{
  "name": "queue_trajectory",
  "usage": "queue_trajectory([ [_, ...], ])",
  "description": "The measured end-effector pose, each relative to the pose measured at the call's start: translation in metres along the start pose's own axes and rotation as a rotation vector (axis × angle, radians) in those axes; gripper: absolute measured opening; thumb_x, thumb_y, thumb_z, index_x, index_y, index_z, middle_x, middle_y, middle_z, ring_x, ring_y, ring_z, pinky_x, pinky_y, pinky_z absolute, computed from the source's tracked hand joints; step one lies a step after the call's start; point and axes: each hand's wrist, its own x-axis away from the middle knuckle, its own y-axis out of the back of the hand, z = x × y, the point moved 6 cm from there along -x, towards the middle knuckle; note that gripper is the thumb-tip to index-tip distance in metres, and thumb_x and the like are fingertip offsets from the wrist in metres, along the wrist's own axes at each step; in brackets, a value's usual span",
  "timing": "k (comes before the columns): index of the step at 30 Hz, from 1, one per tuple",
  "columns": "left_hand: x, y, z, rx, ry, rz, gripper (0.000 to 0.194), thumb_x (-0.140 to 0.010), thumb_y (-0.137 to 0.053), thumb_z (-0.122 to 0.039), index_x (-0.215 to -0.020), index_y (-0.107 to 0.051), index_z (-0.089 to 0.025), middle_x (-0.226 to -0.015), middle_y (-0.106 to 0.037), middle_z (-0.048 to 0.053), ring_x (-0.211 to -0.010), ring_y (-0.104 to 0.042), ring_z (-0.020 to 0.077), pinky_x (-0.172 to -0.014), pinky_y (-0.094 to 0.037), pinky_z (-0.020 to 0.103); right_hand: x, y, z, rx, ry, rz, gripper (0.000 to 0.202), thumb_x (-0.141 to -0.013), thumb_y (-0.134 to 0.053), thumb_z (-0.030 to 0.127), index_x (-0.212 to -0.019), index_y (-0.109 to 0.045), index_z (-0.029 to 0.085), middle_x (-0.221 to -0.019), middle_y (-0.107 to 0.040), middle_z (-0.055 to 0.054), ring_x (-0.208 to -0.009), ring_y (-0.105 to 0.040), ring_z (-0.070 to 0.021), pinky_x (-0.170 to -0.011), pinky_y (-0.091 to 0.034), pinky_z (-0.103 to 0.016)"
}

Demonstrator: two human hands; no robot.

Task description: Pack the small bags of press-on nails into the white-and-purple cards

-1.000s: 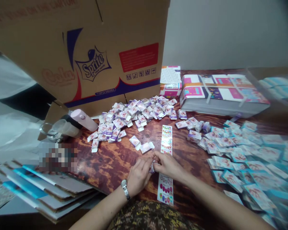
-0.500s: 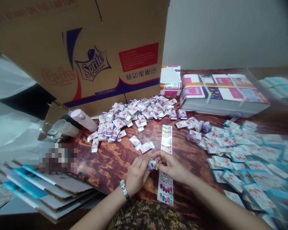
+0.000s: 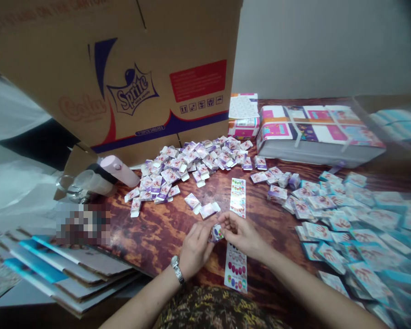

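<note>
My left hand (image 3: 196, 242), with a silver watch at its wrist, is closed around a small folded sticker strip (image 3: 216, 233) printed with coloured ovals. From the other side, the thumb and fingers of my right hand (image 3: 244, 235) pinch the same piece. Whether a little carton is also inside the left palm is hidden. A long sticker strip (image 3: 237, 272) lies flat on the table, running under my right hand. Two small open-flapped cartons (image 3: 209, 210) rest just beyond my fingers.
A heap of small purple-and-white cartons (image 3: 198, 157) lies before a big cardboard box (image 3: 164, 50). Many blue-edged small boxes (image 3: 356, 228) spread over the right side of the wooden table (image 3: 150, 233). A strapped bundle (image 3: 315, 128), a pink bottle (image 3: 118, 169) and stacked flat cardboard (image 3: 78, 274) surround them.
The folded strip has tilted and lifted slightly between my hands, showing more of its printed face. The fingers of my right hand have shifted a little upward. The other things stay put.
</note>
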Motion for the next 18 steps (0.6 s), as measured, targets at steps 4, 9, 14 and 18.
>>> queue_trajectory([
  [4, -0.001, -0.001, 0.001, 0.015, -0.018, -0.018, 0.050, -0.082, -0.045, -0.011, -0.130, -0.033, -0.013, -0.125, -0.048, 0.014, -0.117, -0.043, 0.0230, -0.097, -0.040, 0.041, 0.002, -0.003, 0.004, 0.056, 0.037, 0.026, 0.013, -0.080, -0.048, 0.014, -0.091, -0.049, 0.020, -0.079, -0.054, 0.001, -0.070, -0.053, -0.0116, -0.064, -0.043, -0.023],
  [9, 0.000, -0.005, -0.002, -0.037, -0.051, -0.039, 0.046, -0.084, -0.041, -0.012, -0.129, -0.034, -0.011, -0.123, -0.050, 0.016, -0.114, -0.046, 0.0239, -0.095, -0.042, 0.042, 0.010, -0.011, 0.022, 0.325, 0.138, 0.058, 0.015, -0.083, -0.042, 0.011, -0.093, -0.047, 0.021, -0.083, -0.056, -0.001, -0.073, -0.055, -0.0139, -0.067, -0.043, -0.026],
  [14, 0.001, -0.005, -0.004, -0.051, -0.048, -0.054, 0.046, -0.085, -0.039, -0.013, -0.130, -0.033, -0.012, -0.121, -0.050, 0.016, -0.114, -0.046, 0.0234, -0.094, -0.043, 0.041, 0.010, -0.006, 0.031, 0.456, 0.175, -0.004, 0.025, -0.079, -0.043, 0.008, -0.099, -0.049, 0.022, -0.096, -0.052, -0.005, -0.090, -0.052, -0.0180, -0.079, -0.042, -0.030],
  [18, 0.001, -0.003, -0.006, -0.047, -0.077, -0.058, 0.048, -0.084, -0.039, -0.010, -0.131, -0.033, -0.015, -0.124, -0.048, 0.015, -0.116, -0.044, 0.0231, -0.094, -0.042, 0.041, 0.006, 0.000, 0.026, 0.431, 0.118, -0.041, 0.035, -0.077, -0.048, 0.011, -0.109, -0.049, 0.024, -0.102, -0.054, -0.005, -0.093, -0.052, -0.0200, -0.081, -0.042, -0.032],
])
